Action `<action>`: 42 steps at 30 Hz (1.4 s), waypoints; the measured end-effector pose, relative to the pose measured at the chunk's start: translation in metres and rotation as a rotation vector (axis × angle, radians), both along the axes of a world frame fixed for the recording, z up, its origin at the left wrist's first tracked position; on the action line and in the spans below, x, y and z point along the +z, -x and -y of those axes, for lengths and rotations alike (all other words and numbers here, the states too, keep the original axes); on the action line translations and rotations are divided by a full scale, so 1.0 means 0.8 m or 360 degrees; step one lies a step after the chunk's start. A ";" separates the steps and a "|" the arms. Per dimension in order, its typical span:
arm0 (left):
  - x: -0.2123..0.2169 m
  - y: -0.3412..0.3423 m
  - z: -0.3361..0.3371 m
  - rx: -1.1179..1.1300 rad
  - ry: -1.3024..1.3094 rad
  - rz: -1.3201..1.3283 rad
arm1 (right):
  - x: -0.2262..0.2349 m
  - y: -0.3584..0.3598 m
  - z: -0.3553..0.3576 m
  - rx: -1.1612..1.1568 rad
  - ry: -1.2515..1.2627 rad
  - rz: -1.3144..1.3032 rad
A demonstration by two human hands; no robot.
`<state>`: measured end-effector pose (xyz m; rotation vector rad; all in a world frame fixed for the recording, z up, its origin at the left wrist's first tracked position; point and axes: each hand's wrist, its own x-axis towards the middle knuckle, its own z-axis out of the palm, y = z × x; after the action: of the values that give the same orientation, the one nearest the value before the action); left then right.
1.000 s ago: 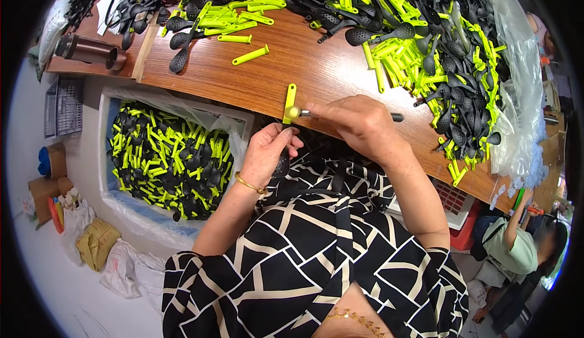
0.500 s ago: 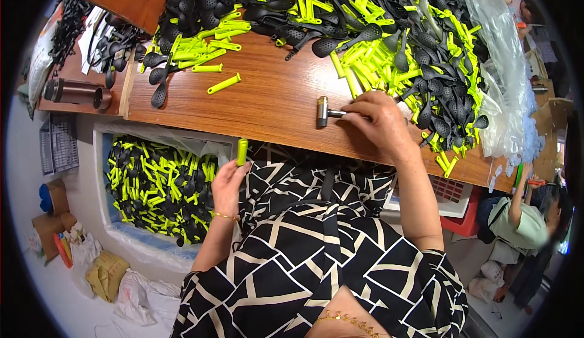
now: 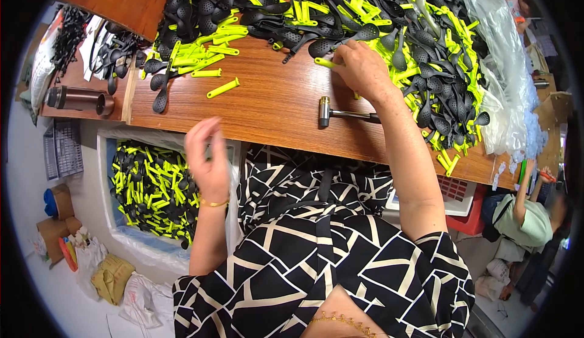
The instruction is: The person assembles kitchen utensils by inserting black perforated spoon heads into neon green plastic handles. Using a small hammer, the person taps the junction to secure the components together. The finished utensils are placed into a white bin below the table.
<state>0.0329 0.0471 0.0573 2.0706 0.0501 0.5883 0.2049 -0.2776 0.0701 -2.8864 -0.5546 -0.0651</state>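
Observation:
My right hand (image 3: 363,73) is at the pile on the wooden table, fingers closed on a lime-green plastic handle (image 3: 325,62) whose end sticks out to the left. Below that wrist a small hammer (image 3: 325,114) lies on the table, its head to the left and its shaft running toward my forearm. Off the table's front edge, my left hand (image 3: 207,158) is raised with fingers apart and nothing in it, somewhat blurred. Under it stands a lined box (image 3: 107,174) full of black spoons with green handles. Loose green handles (image 3: 223,88) lie on the table's left part.
A large heap of black slotted spoons (image 3: 438,86) mixed with green handles covers the table's back and right, beside clear plastic sheeting (image 3: 508,82). A brown flask (image 3: 79,100) lies at the left. Another person (image 3: 523,216) is at the far right.
My right hand has let go of the hammer and moved up to the pile, taking hold of a green handle. My left hand has moved left and released the green handle it held.

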 end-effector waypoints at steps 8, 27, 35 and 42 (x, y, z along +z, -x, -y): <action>-0.014 -0.219 0.180 -0.0624 -0.0566 0.0083 | -0.026 0.041 0.038 0.0277 -0.0257 0.0413; -0.013 -0.168 0.146 -0.1113 0.0650 -0.0762 | -0.004 0.055 0.027 -0.0382 -0.2228 -0.0403; 0.012 -0.127 0.142 -0.1049 0.0749 -0.0718 | 0.001 0.050 0.019 -0.0117 -0.2279 -0.0477; 0.012 -0.117 0.138 -0.1135 0.0778 -0.0571 | 0.013 0.056 0.021 0.0011 -0.2093 -0.0803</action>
<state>0.1263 -0.0630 0.0673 1.5413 -0.2986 -0.2215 0.1602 -0.2946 0.0801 -1.5265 -0.2431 0.2142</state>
